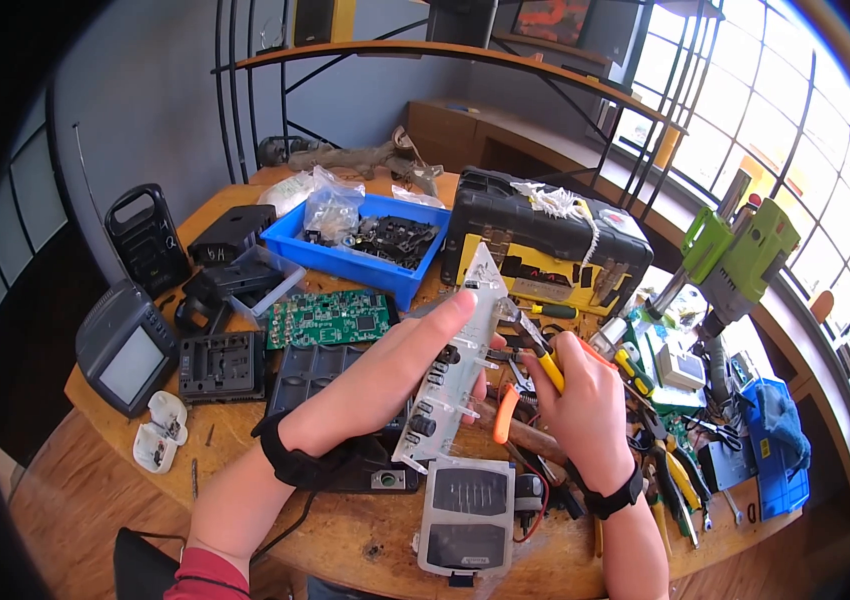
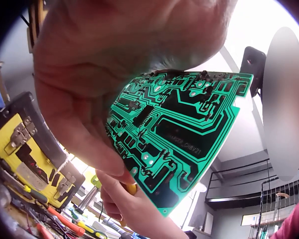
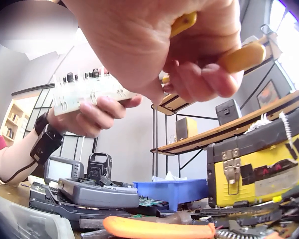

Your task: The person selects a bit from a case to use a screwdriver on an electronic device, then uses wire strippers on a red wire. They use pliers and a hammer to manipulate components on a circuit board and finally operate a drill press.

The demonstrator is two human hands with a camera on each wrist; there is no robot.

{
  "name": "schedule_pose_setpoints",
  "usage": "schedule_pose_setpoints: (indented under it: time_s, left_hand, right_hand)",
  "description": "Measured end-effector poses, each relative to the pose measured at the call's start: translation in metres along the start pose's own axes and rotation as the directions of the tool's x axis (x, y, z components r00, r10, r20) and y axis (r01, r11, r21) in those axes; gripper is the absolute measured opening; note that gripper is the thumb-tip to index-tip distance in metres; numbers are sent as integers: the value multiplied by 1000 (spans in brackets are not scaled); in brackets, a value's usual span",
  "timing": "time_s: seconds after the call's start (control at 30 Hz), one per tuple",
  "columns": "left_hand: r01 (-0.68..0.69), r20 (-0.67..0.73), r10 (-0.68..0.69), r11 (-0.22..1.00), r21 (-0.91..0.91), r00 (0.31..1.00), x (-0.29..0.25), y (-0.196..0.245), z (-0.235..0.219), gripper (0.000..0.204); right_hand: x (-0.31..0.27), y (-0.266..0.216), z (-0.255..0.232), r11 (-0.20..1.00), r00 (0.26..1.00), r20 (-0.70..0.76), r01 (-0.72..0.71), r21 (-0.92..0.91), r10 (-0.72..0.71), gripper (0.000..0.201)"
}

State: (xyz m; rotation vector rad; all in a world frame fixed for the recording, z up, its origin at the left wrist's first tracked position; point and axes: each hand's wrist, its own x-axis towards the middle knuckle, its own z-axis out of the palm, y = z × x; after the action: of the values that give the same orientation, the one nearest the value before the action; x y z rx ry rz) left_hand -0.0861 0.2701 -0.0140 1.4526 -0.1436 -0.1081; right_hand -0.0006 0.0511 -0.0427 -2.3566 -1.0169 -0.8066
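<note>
A long circuit board (image 1: 448, 375) is gripped by the left hand (image 1: 385, 378) above the table, its pale side with black components facing up. In the left wrist view the board (image 2: 174, 134) shows green traces on its underside, held between the thumb and fingers of the left hand (image 2: 84, 84). The right hand (image 1: 585, 408) grips yellow-handled pliers (image 1: 551, 370), whose metal jaws lie at the board's right edge. In the right wrist view the right hand (image 3: 154, 45) has its fingers curled round the yellow handles (image 3: 243, 57).
A blue tray (image 1: 403, 284) of parts and a black-yellow toolbox (image 1: 545, 240) stand behind. Left are a small monitor (image 1: 128, 348) and a green board (image 1: 330, 318). A clear-lidded case (image 1: 467, 515) lies in front; pliers (image 1: 683, 480) and a green drill (image 1: 745, 255) are right.
</note>
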Motion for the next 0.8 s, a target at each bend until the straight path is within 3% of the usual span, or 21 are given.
schedule_pose_setpoints:
  time_s: [0.13, 0.3, 0.5, 0.8]
  left_hand:
    - [-12, -58, 14, 999, 38, 998, -1, 7, 1, 79]
    - [-16, -37, 17, 1000, 26, 999, -1, 7, -2, 77]
    - [-25, -40, 27, 999, 40, 999, -1, 6, -1, 77]
    - [-48, -31, 51, 994, 93, 998, -1, 7, -1, 77]
  right_hand:
    - [2, -1, -9, 1000, 998, 52, -27, -8, 27, 35]
    - [2, 0, -16, 992, 978, 169, -112, -61, 121, 30]
    - [0, 1, -21, 991, 963, 237, -125, -46, 132, 27]
    - [2, -6, -27, 992, 979, 160, -122, -25, 124, 25]
